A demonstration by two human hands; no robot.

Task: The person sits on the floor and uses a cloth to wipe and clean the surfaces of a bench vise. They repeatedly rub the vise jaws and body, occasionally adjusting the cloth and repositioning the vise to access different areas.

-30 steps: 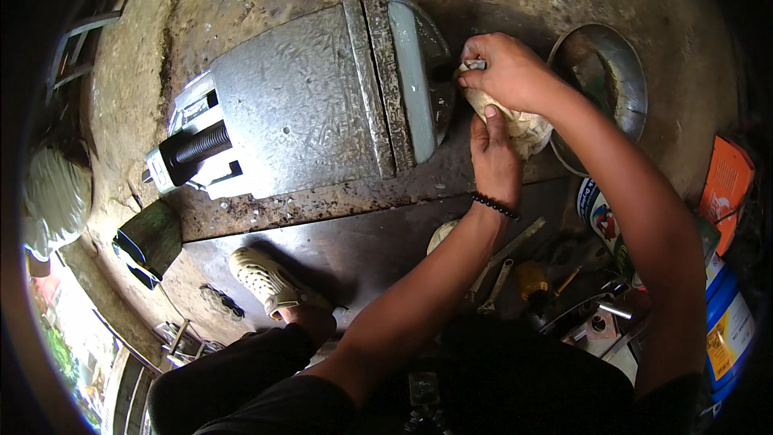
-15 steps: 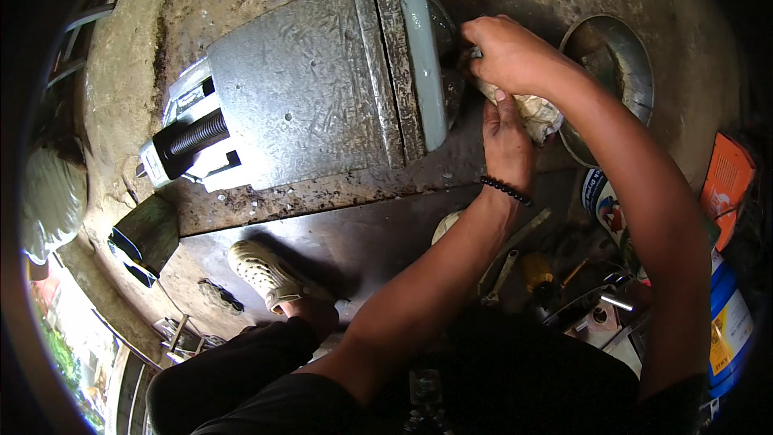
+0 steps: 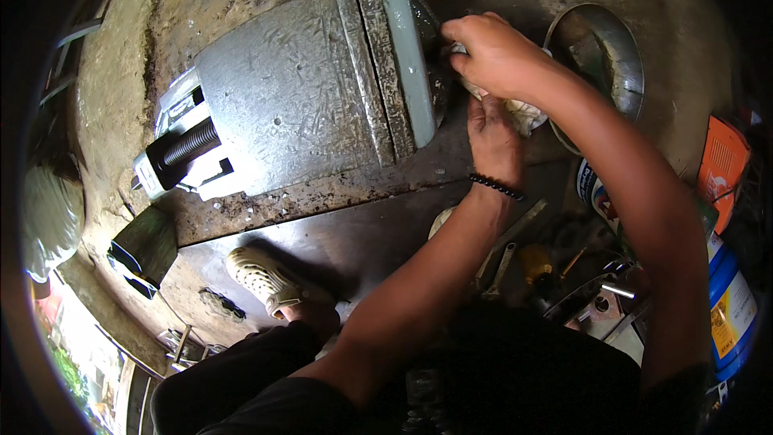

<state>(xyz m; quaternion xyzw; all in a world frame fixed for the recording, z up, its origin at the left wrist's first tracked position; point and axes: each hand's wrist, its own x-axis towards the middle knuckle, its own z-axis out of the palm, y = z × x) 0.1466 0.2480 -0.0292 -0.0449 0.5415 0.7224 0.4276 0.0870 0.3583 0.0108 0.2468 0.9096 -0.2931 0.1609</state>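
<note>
A large grey metal vise [image 3: 282, 89], its threaded screw [image 3: 192, 149] at the left end, lies on a stained concrete surface. Along its right side runs a band of pale blue-grey paint [image 3: 412, 64]. Just beyond that band, my right hand [image 3: 495, 52] is closed on a crumpled, pale dirty rag [image 3: 525, 117], fingers curled toward the dark end of the vise. My left hand [image 3: 493, 138], a black bead bracelet on its wrist, is right below, thumb up against the rag. Its fingers are mostly hidden, so whether it grips the cloth is unclear.
A round metal ring or basin [image 3: 632, 72] stands right of my hands. Nearer are a paint can [image 3: 594, 189], wrenches [image 3: 503, 266], an orange panel [image 3: 722, 169] and a blue bucket [image 3: 729, 314]. A dark angular metal piece [image 3: 149, 246] sits by the vise's left end, near my shoe [image 3: 262, 278].
The whole view has shifted slightly, so most things appear a little further left. My right hand stays on the rag at the vise's right end, with my left hand just below.
</note>
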